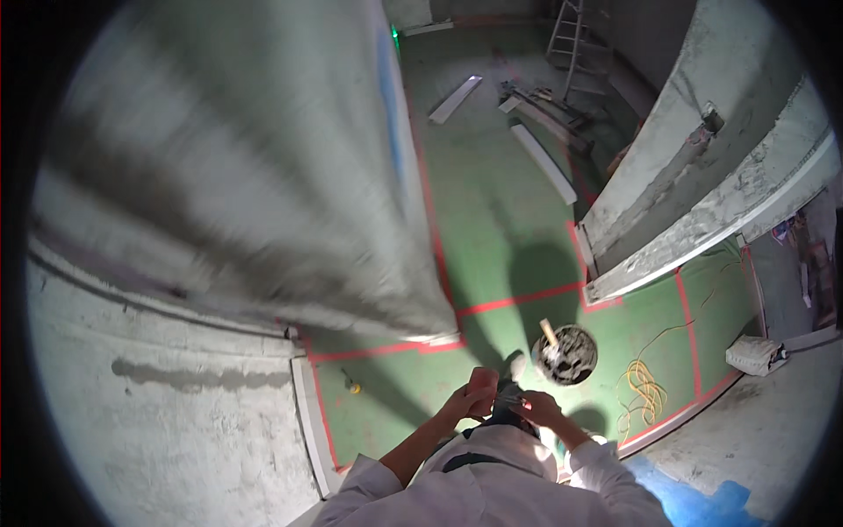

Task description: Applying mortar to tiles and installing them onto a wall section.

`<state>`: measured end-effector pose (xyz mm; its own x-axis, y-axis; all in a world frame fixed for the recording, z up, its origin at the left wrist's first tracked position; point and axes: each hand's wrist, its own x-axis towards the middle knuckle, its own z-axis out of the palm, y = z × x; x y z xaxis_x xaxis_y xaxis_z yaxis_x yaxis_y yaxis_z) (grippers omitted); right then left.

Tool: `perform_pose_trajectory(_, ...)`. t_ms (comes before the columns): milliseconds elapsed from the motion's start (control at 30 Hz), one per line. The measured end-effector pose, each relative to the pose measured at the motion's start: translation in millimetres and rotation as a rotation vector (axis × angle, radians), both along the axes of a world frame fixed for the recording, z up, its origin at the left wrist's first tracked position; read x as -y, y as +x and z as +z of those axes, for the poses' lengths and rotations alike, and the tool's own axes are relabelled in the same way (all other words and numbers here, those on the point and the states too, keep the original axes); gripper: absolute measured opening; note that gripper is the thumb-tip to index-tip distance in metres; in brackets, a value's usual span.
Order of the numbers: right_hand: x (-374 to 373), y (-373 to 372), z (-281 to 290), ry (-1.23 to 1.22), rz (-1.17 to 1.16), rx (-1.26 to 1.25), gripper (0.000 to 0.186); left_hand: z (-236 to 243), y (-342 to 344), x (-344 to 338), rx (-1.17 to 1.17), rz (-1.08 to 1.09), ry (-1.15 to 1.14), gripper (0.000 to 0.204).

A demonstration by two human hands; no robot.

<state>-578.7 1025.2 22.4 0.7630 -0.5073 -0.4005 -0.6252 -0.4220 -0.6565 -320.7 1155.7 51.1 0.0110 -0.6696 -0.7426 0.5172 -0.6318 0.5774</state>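
Low in the picture, in front of my body, my left hand [462, 407] is closed around a reddish-pink, flat, rounded block [482, 381], whose exact kind I cannot make out. Close to its right, my right hand [539, 409] has its fingers drawn together. A small pale or clear sliver shows at those fingertips, too small to name. Just ahead of the right hand stands a round bucket [590, 365] of grey mortar, with a light wooden handle [549, 331] sticking up from it.
Green sheeting with red tape covers the floor [474, 220]. A bare wall [246, 176] juts in at left, another [702, 211] at right. Yellow cord [647, 393] lies coiled by a white bag [753, 355]. Farther off are boards [543, 162] and a ladder [572, 44]; blue plastic [702, 502] lies lower right.
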Motion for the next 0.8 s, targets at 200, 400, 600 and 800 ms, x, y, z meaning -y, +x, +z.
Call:
perform_pose_trajectory(200, 109.2, -35.0, 6.3, -0.089, -0.339, -0.243, 0.049, -71.9, -10.6, 174.7, 0.812, -0.353, -0.176, 0.066)
perform_pose_trajectory(400, 206.4, -51.8, -48.6, 0.120, -0.489, -0.081, 0.038, -141.0, 40.7, 280.2, 0.957, -0.161, -0.228, 0.041)
perform_pose_trajectory(600, 290.1, -66.4, -84.3, 0.384, -0.937, -0.066, 0.033, -188.1, 98.5, 386.2, 0.879, -0.201, 0.207, 0.033)
perform_pose_trajectory(800, 449.4, -12.5, -97.5, 0.285, -1.003, -0.266, 0.032, -210.9, 194.4, 525.2, 0.896, -0.140, 0.046, 0.037)
